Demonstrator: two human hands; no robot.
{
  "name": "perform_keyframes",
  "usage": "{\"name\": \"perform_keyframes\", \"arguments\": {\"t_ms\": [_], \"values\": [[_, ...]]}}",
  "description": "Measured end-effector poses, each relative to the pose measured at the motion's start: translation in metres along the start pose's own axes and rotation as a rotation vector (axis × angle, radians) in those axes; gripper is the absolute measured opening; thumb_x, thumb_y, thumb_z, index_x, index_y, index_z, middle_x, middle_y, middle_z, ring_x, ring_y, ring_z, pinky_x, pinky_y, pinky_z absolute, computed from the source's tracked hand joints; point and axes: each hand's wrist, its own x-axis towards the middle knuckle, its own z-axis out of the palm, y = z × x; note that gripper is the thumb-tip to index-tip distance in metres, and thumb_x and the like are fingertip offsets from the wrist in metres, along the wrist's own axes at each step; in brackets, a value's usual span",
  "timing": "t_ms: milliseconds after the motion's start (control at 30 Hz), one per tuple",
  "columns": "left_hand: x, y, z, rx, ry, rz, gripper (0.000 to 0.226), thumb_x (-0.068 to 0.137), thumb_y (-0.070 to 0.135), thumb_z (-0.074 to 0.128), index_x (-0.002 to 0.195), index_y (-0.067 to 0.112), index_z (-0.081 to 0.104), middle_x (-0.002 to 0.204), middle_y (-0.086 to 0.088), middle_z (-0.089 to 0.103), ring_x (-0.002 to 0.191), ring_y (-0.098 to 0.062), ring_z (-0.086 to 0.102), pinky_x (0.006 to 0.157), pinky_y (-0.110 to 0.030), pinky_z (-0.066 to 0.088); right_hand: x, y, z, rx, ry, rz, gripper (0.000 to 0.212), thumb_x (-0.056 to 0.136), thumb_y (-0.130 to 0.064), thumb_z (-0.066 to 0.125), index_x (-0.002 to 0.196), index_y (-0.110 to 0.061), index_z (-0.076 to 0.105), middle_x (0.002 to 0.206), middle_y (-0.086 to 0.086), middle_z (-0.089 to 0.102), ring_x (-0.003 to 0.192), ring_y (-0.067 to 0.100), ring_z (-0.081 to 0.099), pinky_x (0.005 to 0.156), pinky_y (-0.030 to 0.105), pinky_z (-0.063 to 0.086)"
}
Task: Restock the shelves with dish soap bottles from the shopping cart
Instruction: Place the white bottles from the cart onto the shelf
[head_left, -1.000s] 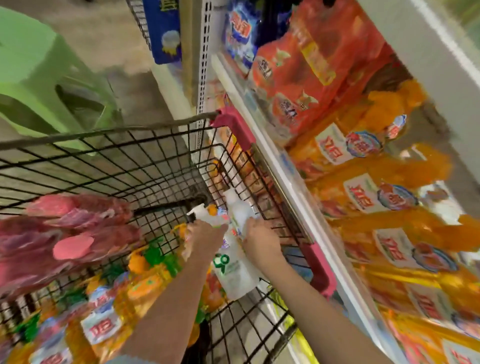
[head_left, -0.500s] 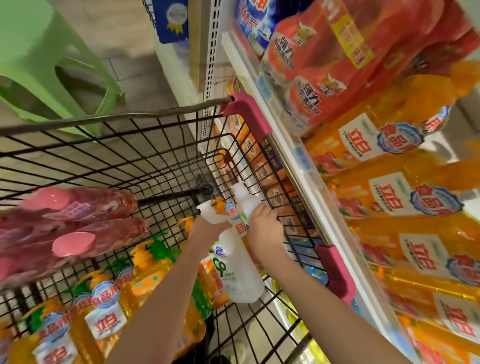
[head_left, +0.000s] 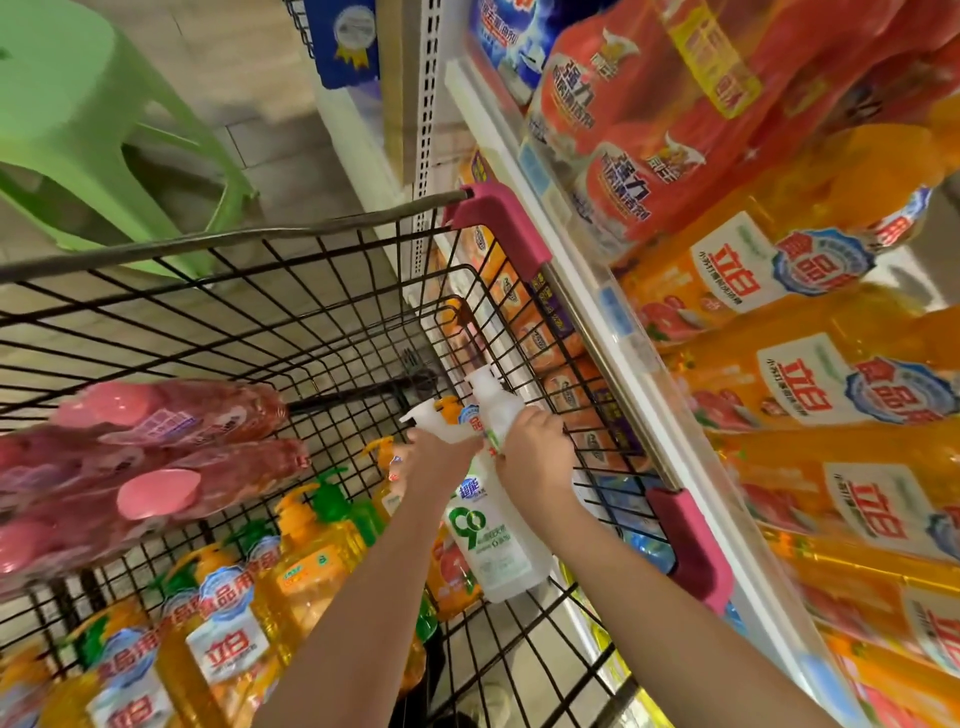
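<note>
Inside the cart (head_left: 260, 312), at its shelf-side wall, the left hand (head_left: 436, 452) and right hand (head_left: 535, 457) each grasp a white bottle (head_left: 493, 545) by the neck, fingers (head_left: 551, 427) wrapped tight. Best to grip below the pumps, lift straight up past the cart's rim, then swing across to the shelf (head_left: 613, 332) just beside the cart.

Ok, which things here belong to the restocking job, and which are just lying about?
Job: left hand and right hand gripping white bottles; orange bottles in the shopping cart; shelf.
Lying about: green stool, red pouches, blue pack.
</note>
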Motion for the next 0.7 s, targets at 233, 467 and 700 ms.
{"name": "perform_keyframes", "arguments": {"t_ms": [233,467,700], "values": [[-0.084,0.034,-0.046,-0.016,-0.001,-0.020,0.102,0.075,0.071,0.056,0.142,0.001,0.024,0.140,-0.020,0.036,0.128,-0.037,0.039,0.102,-0.046,0.037,0.005,0.003,0.003,0.259,-0.018,0.008,0.061,0.087,-0.039,0.062,0.123,0.003,0.037,0.108,0.009,0.059,0.094,0.019,0.064,0.067,0.025,0.050],[-0.072,0.021,-0.066,-0.243,-0.152,0.085,0.041,0.072,0.031,0.077,0.101,0.007,0.060,0.079,-0.001,0.056,0.070,-0.014,0.054,0.056,-0.024,0.042,0.002,0.006,-0.003,0.339,-0.016,-0.002,0.065,0.085,-0.038,0.065,0.126,0.002,0.036,0.121,0.015,0.053,0.101,0.024,0.063,0.072,0.029,0.051],[-0.078,0.003,-0.080,-0.491,-0.332,0.158,0.053,0.077,0.012,0.076,0.120,0.012,0.044,0.095,0.001,0.055,0.082,-0.010,0.054,0.063,-0.024,0.041,-0.004,0.011,-0.011,0.449,-0.040,-0.091,0.050,0.083,-0.040,0.064,0.113,-0.004,0.047,0.110,0.012,0.058,0.099,0.028,0.061,0.071,0.031,0.048]]}}
